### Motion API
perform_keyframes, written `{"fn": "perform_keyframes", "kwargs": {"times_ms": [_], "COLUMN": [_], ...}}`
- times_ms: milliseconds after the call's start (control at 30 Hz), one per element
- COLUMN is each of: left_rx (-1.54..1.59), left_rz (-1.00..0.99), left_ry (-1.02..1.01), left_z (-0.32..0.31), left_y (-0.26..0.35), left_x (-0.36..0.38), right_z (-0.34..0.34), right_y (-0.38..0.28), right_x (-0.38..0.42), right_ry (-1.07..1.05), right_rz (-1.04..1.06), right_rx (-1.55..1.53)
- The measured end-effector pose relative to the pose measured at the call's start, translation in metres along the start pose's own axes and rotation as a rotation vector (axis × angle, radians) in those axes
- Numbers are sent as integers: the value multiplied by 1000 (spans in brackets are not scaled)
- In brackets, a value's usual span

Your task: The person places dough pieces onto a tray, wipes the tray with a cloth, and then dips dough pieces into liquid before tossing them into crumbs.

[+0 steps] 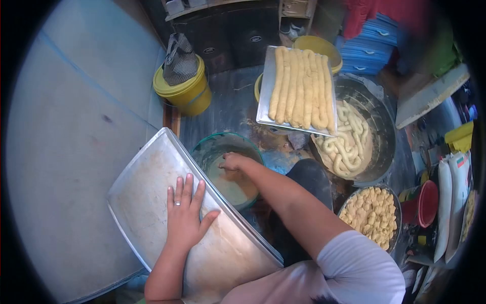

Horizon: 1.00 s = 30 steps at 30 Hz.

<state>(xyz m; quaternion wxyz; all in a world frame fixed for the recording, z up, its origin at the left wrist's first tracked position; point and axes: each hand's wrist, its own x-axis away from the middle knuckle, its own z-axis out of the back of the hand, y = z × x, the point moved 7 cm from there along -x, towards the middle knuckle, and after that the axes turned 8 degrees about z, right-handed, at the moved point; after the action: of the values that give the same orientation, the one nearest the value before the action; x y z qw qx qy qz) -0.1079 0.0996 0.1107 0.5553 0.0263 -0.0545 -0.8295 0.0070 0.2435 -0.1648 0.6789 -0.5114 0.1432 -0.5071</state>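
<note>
My left hand (186,215) lies flat with its fingers spread on a large metal tray (142,202), a ring on one finger. The tray is tilted and seems to be the top one of a stack. My right hand (233,162) reaches into a green basin (212,139) that holds a cloudy, pale liquid or paste. Its fingers are bent downwards, and their tips are too small to make out. Beyond the basin, a metal tray (263,114) carries several long rolls of yellowish dough (301,86).
A dark tub (382,147) holds coiled pale dough (347,139). Nearer stands a round pan of small dough pieces (369,213), beside a red bucket (428,202). A yellow lidded bucket (195,99) with a mesh bag (181,63) is at the upper left. Blue drawers (369,45) are at the upper right.
</note>
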Motion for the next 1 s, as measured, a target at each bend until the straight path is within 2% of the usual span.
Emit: {"fn": "perform_keyframes", "kwargs": {"times_ms": [67,167,367,533,733,833,900,933,1000], "left_rx": [-1,-13,7,28,29,64,121,189,206], "left_rz": [10,24,30,44,1,-5,-10,1,-54], "left_ry": [12,-74,-115,-80,-3,38,72,89,105], "left_z": [2,-5,-10,-4,4,7,11,14,20], "left_y": [-1,-5,-9,-11,-7,-6,-4,-3,7], "left_x": [-5,-15,-27,-30,-20,-15,-10,-7,-4], "right_z": [-22,-46,-126,-136,-110,-81,-46,-33,5], "right_y": [21,42,76,78,55,42,32,25,-2], "right_x": [-21,-42,6,21,3,-8,-20,-18,-13], "right_ry": [-33,-93,-394,-530,-556,-485,-259,-233,-128], "right_rz": [-118,-268,-252,-266,-357,-325,-226,-207,48], "right_rx": [181,430,365,-20,-868,-1044,-1321,-1322,-1720]}}
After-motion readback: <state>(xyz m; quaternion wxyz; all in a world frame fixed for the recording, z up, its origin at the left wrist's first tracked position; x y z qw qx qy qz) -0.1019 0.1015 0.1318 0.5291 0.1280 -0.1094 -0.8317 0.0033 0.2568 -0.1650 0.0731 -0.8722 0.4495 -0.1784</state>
